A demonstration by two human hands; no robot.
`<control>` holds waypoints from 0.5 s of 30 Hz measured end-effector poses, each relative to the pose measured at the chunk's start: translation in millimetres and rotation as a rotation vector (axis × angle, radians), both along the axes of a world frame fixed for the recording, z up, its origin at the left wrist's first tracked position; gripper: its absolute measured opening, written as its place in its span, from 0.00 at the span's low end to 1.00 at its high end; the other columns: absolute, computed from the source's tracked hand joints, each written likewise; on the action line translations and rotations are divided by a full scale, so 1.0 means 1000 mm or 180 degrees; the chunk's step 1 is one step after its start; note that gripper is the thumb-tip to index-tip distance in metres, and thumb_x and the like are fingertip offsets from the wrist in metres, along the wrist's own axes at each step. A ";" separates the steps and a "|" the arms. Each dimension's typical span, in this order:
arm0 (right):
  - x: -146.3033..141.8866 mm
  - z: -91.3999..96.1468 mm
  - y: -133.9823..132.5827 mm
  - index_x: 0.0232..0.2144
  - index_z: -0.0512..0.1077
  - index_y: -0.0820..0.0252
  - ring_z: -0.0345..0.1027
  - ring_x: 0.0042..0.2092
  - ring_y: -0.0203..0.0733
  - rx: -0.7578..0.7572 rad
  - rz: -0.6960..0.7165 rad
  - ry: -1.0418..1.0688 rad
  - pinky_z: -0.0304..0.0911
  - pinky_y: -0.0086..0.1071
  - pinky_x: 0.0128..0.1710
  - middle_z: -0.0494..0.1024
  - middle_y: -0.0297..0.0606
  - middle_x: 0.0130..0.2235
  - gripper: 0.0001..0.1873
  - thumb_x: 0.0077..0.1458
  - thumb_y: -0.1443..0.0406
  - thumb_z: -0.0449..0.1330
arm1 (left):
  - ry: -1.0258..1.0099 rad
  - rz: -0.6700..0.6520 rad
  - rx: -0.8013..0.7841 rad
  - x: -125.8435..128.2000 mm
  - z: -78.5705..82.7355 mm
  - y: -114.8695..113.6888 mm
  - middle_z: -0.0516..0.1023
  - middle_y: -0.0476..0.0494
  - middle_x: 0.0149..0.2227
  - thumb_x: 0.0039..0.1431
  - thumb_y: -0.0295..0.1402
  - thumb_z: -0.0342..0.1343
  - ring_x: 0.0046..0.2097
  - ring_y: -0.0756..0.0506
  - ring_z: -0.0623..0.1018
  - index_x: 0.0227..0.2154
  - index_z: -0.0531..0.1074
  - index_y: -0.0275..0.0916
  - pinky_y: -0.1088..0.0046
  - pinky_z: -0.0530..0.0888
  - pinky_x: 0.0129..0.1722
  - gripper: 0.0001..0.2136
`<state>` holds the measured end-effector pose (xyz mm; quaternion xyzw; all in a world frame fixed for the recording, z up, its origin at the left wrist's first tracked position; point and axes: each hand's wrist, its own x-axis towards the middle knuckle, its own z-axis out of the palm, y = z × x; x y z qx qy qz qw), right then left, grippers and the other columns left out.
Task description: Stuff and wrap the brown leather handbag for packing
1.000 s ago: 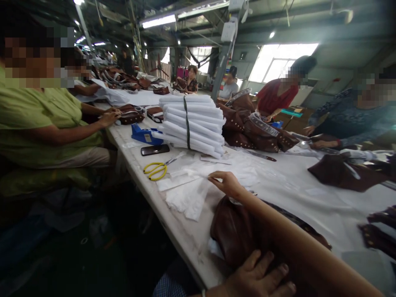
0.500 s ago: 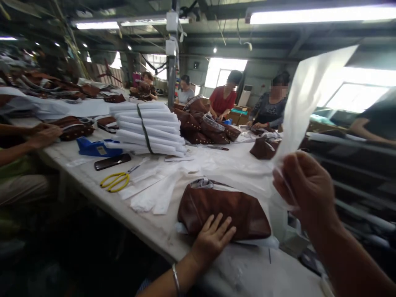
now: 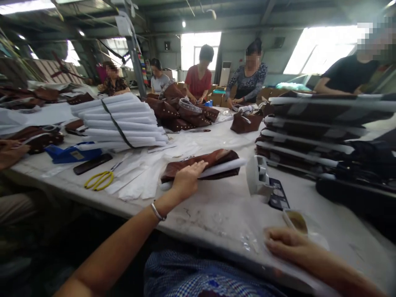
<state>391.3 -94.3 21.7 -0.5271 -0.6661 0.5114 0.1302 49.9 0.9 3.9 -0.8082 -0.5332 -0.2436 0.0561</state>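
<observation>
A brown leather bag (image 3: pixel 216 159) lies on the table in front of me, a white padded roll (image 3: pixel 221 168) along its near side. My left hand (image 3: pixel 188 176), with a silver bangle at the wrist, rests on the bag, its fingers stretched out over the leather and roll. Off to the right, low above the table's near edge, is my right hand (image 3: pixel 283 243). Its fingers are curled in and somewhat blurred; whatever they hold, if anything, cannot be made out. Beyond it sit a grey-white tape dispenser (image 3: pixel 258 177) and a small dish (image 3: pixel 296 221).
Yellow-handled scissors (image 3: pixel 99 180), a dark phone (image 3: pixel 93 163) and a blue tape dispenser (image 3: pixel 72 154) lie left. Tied white rolls (image 3: pixel 123 119) stand behind them. Dark stacked pieces (image 3: pixel 309 128) rise at the right. Brown studded bags (image 3: pixel 185 115) lie farther back; co-workers work across the table.
My right hand has dropped from its raised position; the translucent white strip it held up is no longer clearly visible. The bag now shows its padded roll toward me. My view has swung right.
</observation>
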 end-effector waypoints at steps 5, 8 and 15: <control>-0.053 -0.059 0.051 0.29 0.76 0.58 0.64 0.23 0.37 0.0574 -0.0269 -0.0535 0.56 0.29 0.23 0.78 0.34 0.24 0.15 0.57 0.54 0.56 | -0.0118 0.0291 -0.0313 -0.016 0.048 0.022 0.75 0.46 0.58 0.59 0.31 0.58 0.54 0.38 0.77 0.64 0.59 0.46 0.63 0.74 0.53 0.30; -0.086 -0.080 0.087 0.29 0.77 0.60 0.67 0.24 0.37 0.0775 -0.0619 -0.0470 0.58 0.28 0.23 0.79 0.37 0.25 0.15 0.57 0.58 0.55 | -0.0103 0.0319 -0.0309 -0.016 0.049 0.018 0.75 0.47 0.57 0.59 0.32 0.58 0.54 0.38 0.78 0.65 0.58 0.46 0.63 0.74 0.53 0.31; -0.126 -0.105 0.153 0.34 0.77 0.64 0.74 0.27 0.41 0.1132 -0.0920 -0.0299 0.65 0.29 0.25 0.81 0.43 0.29 0.17 0.62 0.59 0.52 | -0.0095 0.0152 -0.0005 0.000 0.010 -0.008 0.67 0.45 0.64 0.56 0.21 0.52 0.61 0.43 0.72 0.64 0.60 0.40 0.66 0.70 0.60 0.30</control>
